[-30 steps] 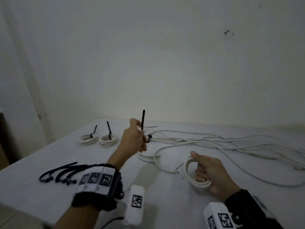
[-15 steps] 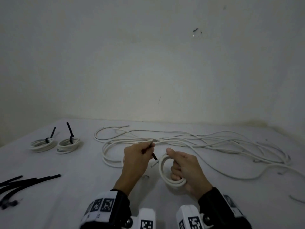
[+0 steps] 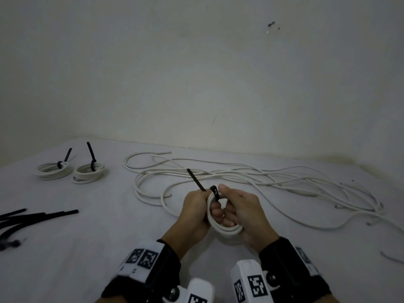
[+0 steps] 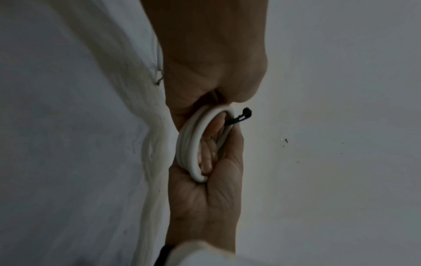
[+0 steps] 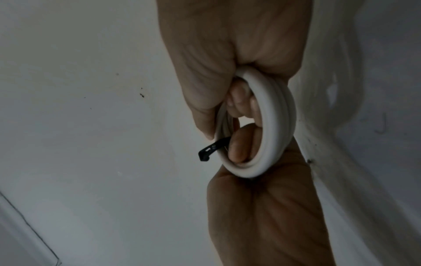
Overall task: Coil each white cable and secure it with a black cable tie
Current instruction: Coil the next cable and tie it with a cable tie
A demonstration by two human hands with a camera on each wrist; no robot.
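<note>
The head view shows both hands meeting above the white table [image 3: 91,248], in front of the person. The right hand [image 3: 247,215] holds a small white cable coil [image 3: 220,228]; its fingers are curled through the ring and its thumb presses on the top of it. The left hand [image 3: 194,212] is against the left side of the coil and pinches a black cable tie [image 3: 197,182]. The tail of the tie points up and to the left, and its head [image 3: 214,190] stands at the top of the coil, beside the right thumb. In the left wrist view the coil [image 4: 193,149] sits between the two hands and the tie head [image 4: 242,117] sticks out on the right.

Behind the hands, loose white cables [image 3: 251,180] lie spread over the table. At the far left are two finished coils [image 3: 53,170] [image 3: 89,172], just beside each other, each with a black tie standing up. Spare black ties [image 3: 32,217] lie at the left edge.
</note>
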